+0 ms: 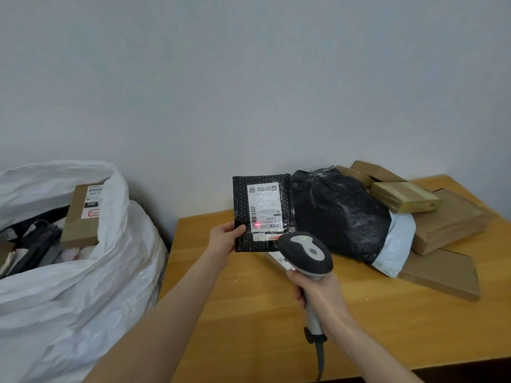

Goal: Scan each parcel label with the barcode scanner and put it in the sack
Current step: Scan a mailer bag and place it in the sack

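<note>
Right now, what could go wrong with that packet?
The left hand pinches only one corner of the flat black dotted mailer, so it might slip. The grey handheld scanner shines red at the edge of the white label, maybe missing the barcode. The white woven sack looks full; parcels could spill.

Soft, even indoor light; faint shadows; glossy glare on black plastic parcel [337, 214]; wide-angle bending at frame edges.

A plain pale grey wall [249, 78] rises behind a light wooden table [249, 313] under soft, even light.
</note>
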A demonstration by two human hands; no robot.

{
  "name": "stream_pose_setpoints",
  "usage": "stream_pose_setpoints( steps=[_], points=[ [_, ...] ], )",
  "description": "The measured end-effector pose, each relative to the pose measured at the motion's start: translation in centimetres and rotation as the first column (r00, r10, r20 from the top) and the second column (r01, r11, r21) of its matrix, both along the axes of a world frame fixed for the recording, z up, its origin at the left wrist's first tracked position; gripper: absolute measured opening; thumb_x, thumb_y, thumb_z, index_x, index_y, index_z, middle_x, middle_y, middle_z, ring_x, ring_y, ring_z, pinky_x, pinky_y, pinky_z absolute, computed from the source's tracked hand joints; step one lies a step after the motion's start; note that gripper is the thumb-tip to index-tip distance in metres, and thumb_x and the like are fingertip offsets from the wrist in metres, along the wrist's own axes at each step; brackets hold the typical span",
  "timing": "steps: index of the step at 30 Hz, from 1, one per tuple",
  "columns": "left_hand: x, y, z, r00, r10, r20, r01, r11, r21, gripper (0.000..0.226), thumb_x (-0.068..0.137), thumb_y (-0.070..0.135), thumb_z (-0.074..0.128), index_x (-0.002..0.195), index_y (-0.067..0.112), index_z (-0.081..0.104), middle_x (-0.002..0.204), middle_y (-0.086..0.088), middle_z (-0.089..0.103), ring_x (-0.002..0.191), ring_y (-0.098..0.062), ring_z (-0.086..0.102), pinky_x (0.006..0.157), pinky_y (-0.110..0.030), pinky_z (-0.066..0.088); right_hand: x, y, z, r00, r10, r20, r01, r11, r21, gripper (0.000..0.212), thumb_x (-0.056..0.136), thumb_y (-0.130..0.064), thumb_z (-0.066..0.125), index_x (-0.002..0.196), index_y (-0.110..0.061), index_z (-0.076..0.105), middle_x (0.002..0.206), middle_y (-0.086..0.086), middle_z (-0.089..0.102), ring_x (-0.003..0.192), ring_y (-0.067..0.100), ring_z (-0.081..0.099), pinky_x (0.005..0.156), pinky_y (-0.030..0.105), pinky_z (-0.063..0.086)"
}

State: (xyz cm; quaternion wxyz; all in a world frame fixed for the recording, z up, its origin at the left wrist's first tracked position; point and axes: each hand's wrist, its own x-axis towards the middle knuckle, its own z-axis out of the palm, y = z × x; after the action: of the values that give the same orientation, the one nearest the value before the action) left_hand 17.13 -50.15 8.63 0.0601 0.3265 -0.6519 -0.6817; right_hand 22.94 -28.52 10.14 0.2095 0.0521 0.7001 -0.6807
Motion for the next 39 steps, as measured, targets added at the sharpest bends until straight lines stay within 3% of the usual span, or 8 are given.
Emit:
stream_pose_setpoints(
  steps=[11,19,23,29,33,36,39],
  points=[
    [0.6,-0.5,-0.6,1.000,0.026,0.011,-0.026,1.000,-0.013,0.025,0.092,0.007,0.061,0.117,0.006,0.062,0.090,0.001,0.068,0.079,-0.010,0.063,0.061,-0.022,0.048,0.9,-0.1,0.2,0.999,0.036,0.023,-0.037,0.998,0.043,0.023,0.086,-0.009,0.066,0.064,-0.005,0.061,0.053,0.008,0.058,0.043,0.013,0.049,0.048,0.025,0.041],
    [2.4,-2.3,1.2,0.998,0.056,-0.036,-0.060,0.994,-0.092,0.020,0.093,0.009,0.060,0.112,0.008,0.066,0.094,0.000,0.070,0.082,-0.010,0.065,0.068,-0.022,0.051,-0.7,-2.9,2.1,0.997,0.065,-0.032,-0.067,0.995,-0.074,0.019,0.085,-0.008,0.069,0.067,-0.004,0.062,0.056,0.011,0.059,0.045,0.016,0.050,0.048,0.028,0.042],
    [5.3,-5.4,3.5,0.987,0.120,-0.108,-0.136,0.978,-0.158,0.016,0.094,0.006,0.058,0.107,0.006,0.067,0.096,-0.005,0.071,0.081,-0.014,0.067,0.072,-0.025,0.056,-1.6,-7.0,4.3,0.985,0.149,-0.086,-0.161,0.974,-0.159,0.014,0.087,-0.006,0.067,0.074,-0.004,0.061,0.056,0.011,0.057,0.045,0.017,0.048,0.048,0.029,0.041],
    [11.5,-13.8,8.2,0.923,0.330,-0.197,-0.375,0.886,-0.271,0.016,0.094,0.000,0.055,0.106,-0.001,0.065,0.096,-0.011,0.068,0.072,-0.011,0.063,0.064,-0.019,0.054,-0.1,-16.0,7.8,0.947,0.296,-0.127,-0.320,0.912,-0.258,0.012,0.087,-0.002,0.064,0.075,-0.002,0.061,0.051,0.007,0.056,0.042,0.014,0.046,0.045,0.027,0.039],
    [15.4,-22.6,10.2,0.844,0.485,-0.226,-0.535,0.789,-0.303,0.016,0.094,0.003,0.056,0.106,-0.002,0.066,0.096,-0.012,0.069,0.075,-0.018,0.064,0.063,-0.027,0.055,1.5,-23.3,9.2,0.924,0.363,-0.123,-0.383,0.879,-0.284,0.011,0.084,-0.005,0.066,0.074,-0.002,0.062,0.050,0.003,0.058,0.045,0.015,0.048,0.048,0.027,0.043],
    [17.5,-30.3,10.0,0.800,0.568,-0.194,-0.601,0.753,-0.268,0.018,0.095,0.005,0.056,0.109,-0.002,0.065,0.102,-0.015,0.069,0.085,-0.024,0.064,0.076,-0.033,0.053,2.2,-29.3,9.7,0.917,0.375,-0.133,-0.398,0.867,-0.300,0.010,0.085,-0.005,0.065,0.075,-0.002,0.062,0.052,0.005,0.060,0.045,0.015,0.048,0.050,0.028,0.043],
    [18.6,-37.9,9.1,0.773,0.623,-0.120,-0.634,0.751,-0.186,0.022,0.094,0.004,0.057,0.113,-0.005,0.063,0.101,-0.017,0.067,0.087,-0.028,0.064,0.068,-0.034,0.056,2.5,-36.3,9.9,0.919,0.373,-0.129,-0.394,0.866,-0.308,0.008,0.086,-0.005,0.065,0.079,-0.001,0.062,0.057,0.010,0.058,0.046,0.017,0.046,0.050,0.028,0.041]
  ],
)
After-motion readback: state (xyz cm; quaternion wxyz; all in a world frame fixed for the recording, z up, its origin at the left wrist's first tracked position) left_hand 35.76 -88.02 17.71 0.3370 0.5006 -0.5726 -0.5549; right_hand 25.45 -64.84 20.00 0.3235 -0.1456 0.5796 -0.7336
